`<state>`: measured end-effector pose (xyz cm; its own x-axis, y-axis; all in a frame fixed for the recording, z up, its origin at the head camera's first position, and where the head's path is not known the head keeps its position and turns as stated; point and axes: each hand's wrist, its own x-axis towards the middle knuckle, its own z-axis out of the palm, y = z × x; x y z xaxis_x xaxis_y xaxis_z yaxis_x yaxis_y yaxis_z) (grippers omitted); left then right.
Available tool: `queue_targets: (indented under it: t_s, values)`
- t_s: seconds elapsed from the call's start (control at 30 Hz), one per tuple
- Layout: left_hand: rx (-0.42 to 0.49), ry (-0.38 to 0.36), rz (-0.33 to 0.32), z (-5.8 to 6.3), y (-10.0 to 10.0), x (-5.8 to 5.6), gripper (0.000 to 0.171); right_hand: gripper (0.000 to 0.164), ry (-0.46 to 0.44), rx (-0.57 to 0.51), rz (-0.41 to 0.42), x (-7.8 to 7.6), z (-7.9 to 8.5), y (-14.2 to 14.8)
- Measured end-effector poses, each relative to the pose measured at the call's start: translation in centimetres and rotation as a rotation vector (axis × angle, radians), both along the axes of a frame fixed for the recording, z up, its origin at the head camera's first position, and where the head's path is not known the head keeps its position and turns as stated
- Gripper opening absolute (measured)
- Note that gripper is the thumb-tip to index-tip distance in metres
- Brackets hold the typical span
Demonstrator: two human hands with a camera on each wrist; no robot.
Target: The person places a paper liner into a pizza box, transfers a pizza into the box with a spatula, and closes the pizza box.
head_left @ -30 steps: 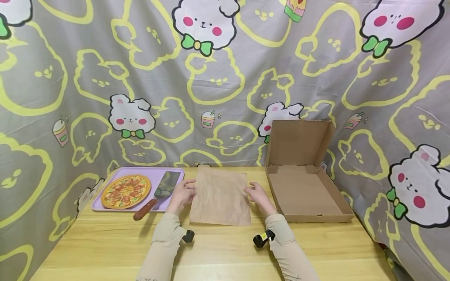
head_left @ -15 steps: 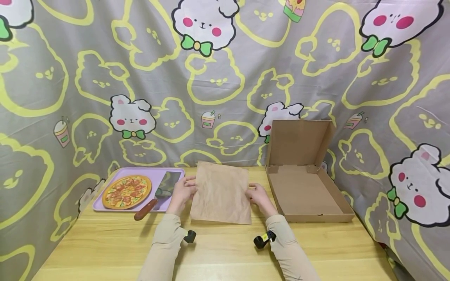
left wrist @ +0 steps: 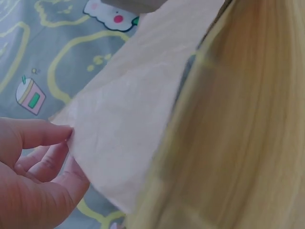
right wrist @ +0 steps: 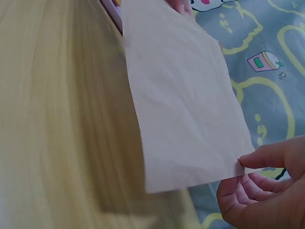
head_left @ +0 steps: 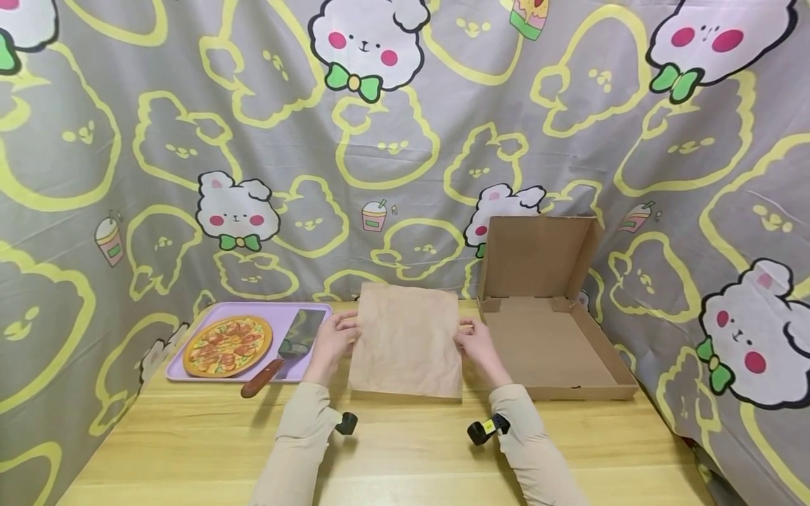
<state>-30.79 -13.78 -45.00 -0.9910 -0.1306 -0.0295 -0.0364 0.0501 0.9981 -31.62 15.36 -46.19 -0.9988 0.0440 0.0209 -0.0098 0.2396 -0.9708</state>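
Brown paper (head_left: 406,342) has shifted slightly right, toward the open box (head_left: 547,341), since a second ago; your left grip (head_left: 333,344) and right grip (head_left: 482,349) pinch its edges (opposite sides)

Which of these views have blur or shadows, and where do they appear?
Head view: mostly sharp, soft shadow below the spatula handle; left wrist view: table smeared, paper pale; right wrist view: slightly soft, dark shadow on the table beside the paper.

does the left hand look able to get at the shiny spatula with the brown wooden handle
Probably, though the left hand would have to release the brown square paper sheet it pinches. The spatula lies nearby, its wooden handle uncovered, jutting past the lilac rectangular tray.
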Motion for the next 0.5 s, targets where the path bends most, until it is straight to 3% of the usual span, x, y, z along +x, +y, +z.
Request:
queue_targets:
  t_s: [0.23, 0.5]
  values:
    - [-0.014, 0.01, -0.02, 0.9, 1.3, -0.1, 0.041, 0.04, 0.054, 0.021, 0.016, 0.2, 1.7, 1.9]
    - [0.039, 0.041, -0.051, 1.3, 4.0, -0.8, 0.039, 0.04, 0.1, 0.094, 0.031, 0.5, 3.7, 4.9]
